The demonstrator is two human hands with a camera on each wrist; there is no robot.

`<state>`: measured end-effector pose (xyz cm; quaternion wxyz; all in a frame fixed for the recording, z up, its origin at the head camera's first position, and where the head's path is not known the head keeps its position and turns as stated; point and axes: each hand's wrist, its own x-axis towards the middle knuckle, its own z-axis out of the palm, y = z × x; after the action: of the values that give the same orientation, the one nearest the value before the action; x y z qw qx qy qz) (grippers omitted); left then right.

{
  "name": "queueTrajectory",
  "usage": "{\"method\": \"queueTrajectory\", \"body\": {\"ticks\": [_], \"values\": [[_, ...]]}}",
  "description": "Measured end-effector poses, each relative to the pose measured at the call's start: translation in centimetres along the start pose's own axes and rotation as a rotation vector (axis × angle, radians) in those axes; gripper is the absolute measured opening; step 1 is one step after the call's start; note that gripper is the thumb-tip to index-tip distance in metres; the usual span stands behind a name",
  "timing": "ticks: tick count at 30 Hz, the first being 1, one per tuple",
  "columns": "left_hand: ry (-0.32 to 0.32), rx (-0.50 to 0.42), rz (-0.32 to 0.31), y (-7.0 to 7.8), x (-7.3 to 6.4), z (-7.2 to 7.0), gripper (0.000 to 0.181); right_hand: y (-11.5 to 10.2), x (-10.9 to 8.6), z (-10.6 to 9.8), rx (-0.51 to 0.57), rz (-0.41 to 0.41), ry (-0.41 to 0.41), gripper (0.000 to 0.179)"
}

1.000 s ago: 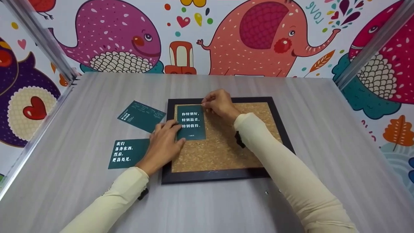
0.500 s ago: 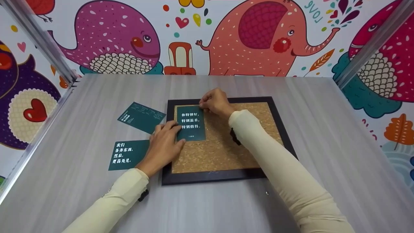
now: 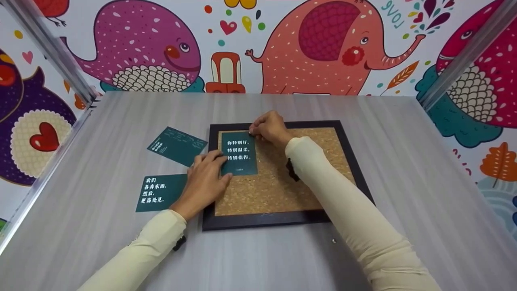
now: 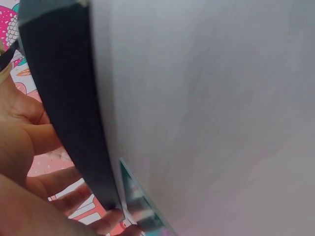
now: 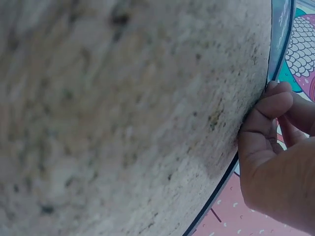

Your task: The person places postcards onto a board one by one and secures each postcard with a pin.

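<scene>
"On the upper left of the cork board point(image 3: 282, 194), how is the printed card point(image 3: 239, 152) positioned?"

"Flat on the cork, long sides running away from the person, white characters facing up. A black frame point(image 3: 266, 220) encloses the cork."

"State of the left hand point(image 3: 205, 180)?"

"Fingers extended and slightly spread, reaching over the frame's left side. Fingertips rest on the card's left edge; they grip nothing."

"State of the right hand point(image 3: 270, 127)?"

"Fingers closed to a pinch at the card's upper right corner. A small shiny piece point(image 3: 250, 132) shows at the fingertips; too small to identify."

"Surrounding items?"

"Two dark green cards lie on the desk point(image 3: 101, 242), left of the frame: the far card point(image 3: 177, 145) at a slant, the near card point(image 3: 161, 193) partly covered by the left hand. One shiny stud point(image 3: 334, 241) sits near the frame's lower right corner. Behind stands a wall point(image 3: 323, 40) printed with cartoon animals."
</scene>
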<state>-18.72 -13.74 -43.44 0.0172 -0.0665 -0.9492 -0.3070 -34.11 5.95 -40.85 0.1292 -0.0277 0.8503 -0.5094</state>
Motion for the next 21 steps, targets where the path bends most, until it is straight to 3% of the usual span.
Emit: {"method": "queueTrajectory", "body": {"ticks": [21], "values": [[0.002, 0.007, -0.005, -0.1, -0.01, 0.03, 0.052, -0.16, 0.18, 0.64, 0.031, 0.103, 0.073, 0.014]]}}
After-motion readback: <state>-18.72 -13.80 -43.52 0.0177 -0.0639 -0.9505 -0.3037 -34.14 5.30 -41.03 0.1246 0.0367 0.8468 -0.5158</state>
